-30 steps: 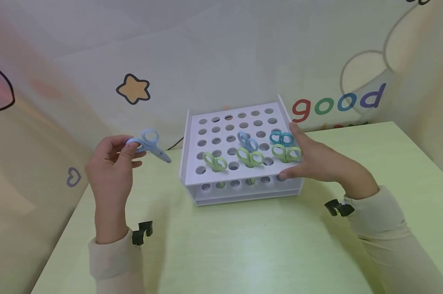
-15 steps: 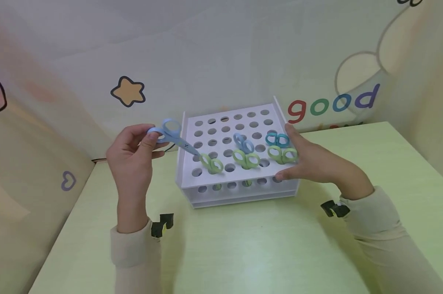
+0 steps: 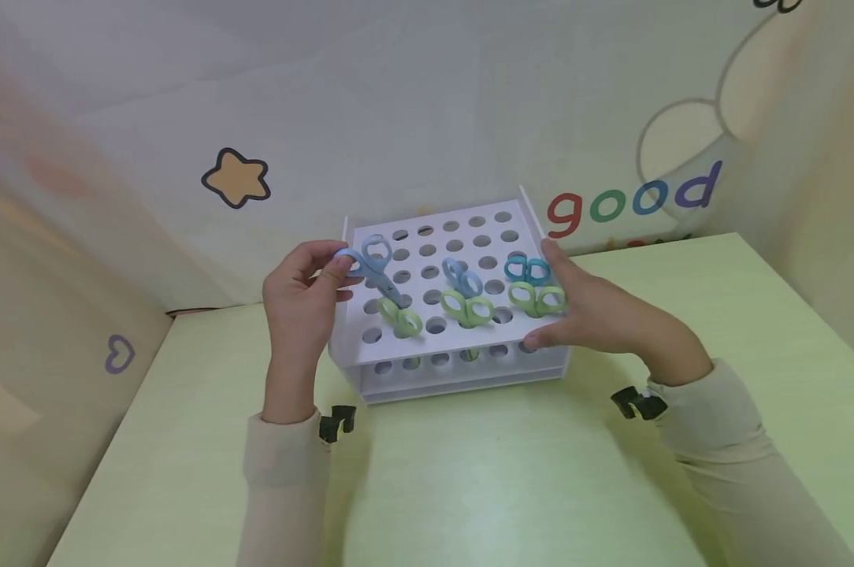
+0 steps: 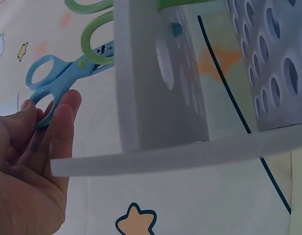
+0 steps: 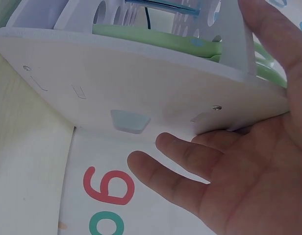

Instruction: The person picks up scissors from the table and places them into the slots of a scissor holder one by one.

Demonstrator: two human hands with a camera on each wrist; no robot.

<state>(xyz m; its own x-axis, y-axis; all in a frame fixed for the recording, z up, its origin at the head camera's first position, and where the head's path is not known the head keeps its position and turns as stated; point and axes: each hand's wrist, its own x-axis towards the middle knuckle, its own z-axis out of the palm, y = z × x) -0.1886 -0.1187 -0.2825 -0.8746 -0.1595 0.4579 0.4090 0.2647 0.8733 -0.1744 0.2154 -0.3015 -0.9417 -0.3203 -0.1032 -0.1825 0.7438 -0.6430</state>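
Note:
My left hand (image 3: pixel 301 301) pinches one handle loop of light-blue scissors (image 3: pixel 387 287), blades slanting down over the left part of a white rack (image 3: pixel 455 342) full of round holes. The blade end overlaps the top plate just behind leftmost green scissors (image 3: pixel 399 316). In the left wrist view, thumb and fingers are at the lower loop of the blue scissors (image 4: pixel 67 77). My right hand (image 3: pixel 604 313) holds the rack's right side, thumb at the front edge and fingers along the outer panel (image 5: pixel 156 88); two fingers extend off it.
More scissors stand handles-up in the rack: green ones (image 3: pixel 466 309) in the middle and at right, a light-blue pair (image 3: pixel 462 278) and a teal pair (image 3: pixel 527 271). The pale green table (image 3: pixel 498 465) meets a printed wall cloth (image 3: pixel 399 118) behind the rack.
My left hand has carried the light-blue scissors rightward, from beside the rack to over its left holes, and the blades point more steeply down. The right hand stays at the rack's right side.

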